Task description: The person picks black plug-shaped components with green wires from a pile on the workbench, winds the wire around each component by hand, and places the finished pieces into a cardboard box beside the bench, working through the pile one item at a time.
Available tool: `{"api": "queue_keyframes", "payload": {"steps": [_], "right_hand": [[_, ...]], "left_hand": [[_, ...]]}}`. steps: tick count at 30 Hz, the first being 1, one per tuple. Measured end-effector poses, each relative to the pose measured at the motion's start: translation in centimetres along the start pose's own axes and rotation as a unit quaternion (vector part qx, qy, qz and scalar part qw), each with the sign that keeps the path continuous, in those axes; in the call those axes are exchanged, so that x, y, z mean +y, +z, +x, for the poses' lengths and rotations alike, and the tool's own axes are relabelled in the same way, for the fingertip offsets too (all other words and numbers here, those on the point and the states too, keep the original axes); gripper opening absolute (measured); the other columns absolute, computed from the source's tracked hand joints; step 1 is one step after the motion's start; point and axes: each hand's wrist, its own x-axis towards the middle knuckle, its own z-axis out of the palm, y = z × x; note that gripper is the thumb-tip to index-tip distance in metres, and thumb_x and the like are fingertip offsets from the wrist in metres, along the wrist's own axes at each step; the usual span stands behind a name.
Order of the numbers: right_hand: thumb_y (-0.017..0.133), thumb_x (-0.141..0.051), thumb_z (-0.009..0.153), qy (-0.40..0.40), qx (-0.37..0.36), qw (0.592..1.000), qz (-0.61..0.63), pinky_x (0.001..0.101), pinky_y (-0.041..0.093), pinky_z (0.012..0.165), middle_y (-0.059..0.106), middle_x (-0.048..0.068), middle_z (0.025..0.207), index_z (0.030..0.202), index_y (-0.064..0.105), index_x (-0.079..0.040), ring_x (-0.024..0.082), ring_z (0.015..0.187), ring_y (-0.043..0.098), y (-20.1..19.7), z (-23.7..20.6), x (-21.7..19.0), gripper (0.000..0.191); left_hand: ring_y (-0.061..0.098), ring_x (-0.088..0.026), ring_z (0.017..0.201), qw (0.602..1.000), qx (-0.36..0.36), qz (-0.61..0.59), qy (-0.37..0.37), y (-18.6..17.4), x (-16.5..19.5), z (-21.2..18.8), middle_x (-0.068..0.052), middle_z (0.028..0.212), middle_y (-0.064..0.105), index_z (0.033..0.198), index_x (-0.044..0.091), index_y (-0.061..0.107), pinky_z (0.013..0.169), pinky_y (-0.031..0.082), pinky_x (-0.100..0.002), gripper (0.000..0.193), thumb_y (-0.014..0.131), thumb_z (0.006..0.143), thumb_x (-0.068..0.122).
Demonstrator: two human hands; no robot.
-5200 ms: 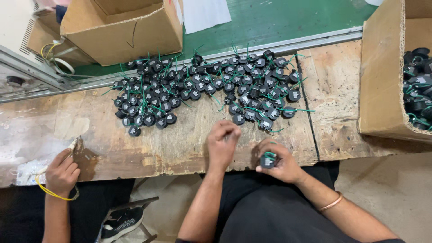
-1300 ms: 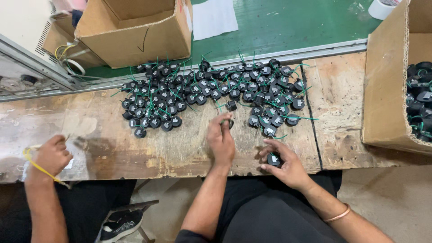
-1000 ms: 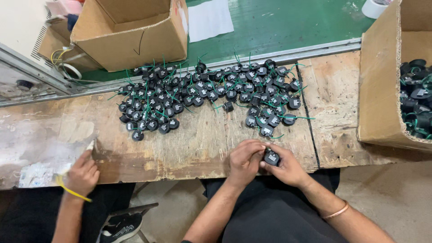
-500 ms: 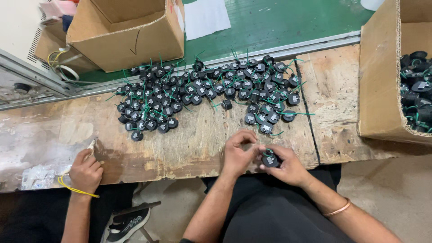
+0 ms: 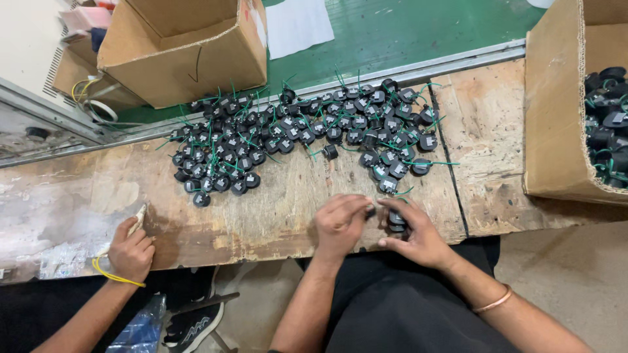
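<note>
My left hand (image 5: 340, 222) and my right hand (image 5: 418, 235) meet at the near edge of the worn wooden bench (image 5: 275, 209). Between their fingertips sits a small black round part (image 5: 396, 219) with thin green wires; the right hand holds it and the left hand pinches at its side. Just beyond my hands lies a wide pile of the same black round parts (image 5: 294, 131), many with green leads sticking out.
An open cardboard box (image 5: 562, 117) at the right holds more black parts. Another open cardboard box (image 5: 183, 52) stands on the green surface behind the pile. A co-worker's hand (image 5: 131, 252) with a yellow band rests at the bench's left front edge.
My left hand reached out to the pile, then came back to join the right hand at the held part. The co-worker's hand shifted along the left edge.
</note>
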Motion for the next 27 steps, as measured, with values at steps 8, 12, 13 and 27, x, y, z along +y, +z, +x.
{"api": "queue_keyframes", "payload": {"steps": [8, 12, 13, 27], "right_hand": [[0.087, -0.014, 0.071, 0.026, 0.025, 0.997, 0.067, 0.0401, 0.049, 0.096, 0.066, 0.015, 0.116, 0.118, 0.069, 0.0, 0.031, 0.111, 0.063, 0.5, -0.3, -0.1, 0.052], [0.087, -0.011, 0.071, 0.04, 0.019, 0.995, 0.087, 0.0341, 0.053, 0.088, 0.064, 0.011, 0.11, 0.113, 0.07, -0.001, 0.024, 0.102, 0.066, 0.5, -0.5, 0.2, 0.047], [0.086, -0.01, 0.069, 0.041, 0.008, 0.995, 0.092, 0.0337, 0.053, 0.087, 0.064, 0.011, 0.111, 0.114, 0.07, -0.001, 0.024, 0.101, 0.066, 0.6, -0.5, 0.3, 0.048], [0.087, -0.009, 0.081, -0.014, -0.015, 0.951, 0.309, 0.038, 0.05, 0.093, 0.054, 0.006, 0.107, 0.097, 0.053, -0.009, 0.021, 0.104, 0.059, -1.0, 0.6, -0.9, 0.038]], "left_hand": [[0.073, -0.026, 0.1, 0.984, -0.118, -0.134, 0.029, 0.2, -0.7, -0.8, -0.01, 0.112, 0.074, 0.103, 0.006, 0.072, 0.09, 0.057, -0.032, 0.029, 0.078, 0.078, -0.005], [0.072, -0.022, 0.103, 0.957, -0.118, -0.234, -0.123, 0.5, -2.6, -2.9, -0.007, 0.108, 0.075, 0.097, 0.008, 0.071, 0.094, 0.058, -0.033, 0.028, 0.084, 0.078, -0.006], [0.071, -0.02, 0.102, 0.91, -0.102, -0.329, -0.231, 1.2, -2.7, -3.5, -0.008, 0.108, 0.074, 0.097, 0.008, 0.069, 0.093, 0.059, -0.033, 0.028, 0.084, 0.079, -0.007], [0.07, -0.02, 0.103, 0.993, -0.009, 0.033, -0.116, 2.8, -6.4, 3.8, -0.009, 0.109, 0.076, 0.103, 0.005, 0.08, 0.087, 0.058, -0.034, 0.019, 0.075, 0.086, -0.002]]}}
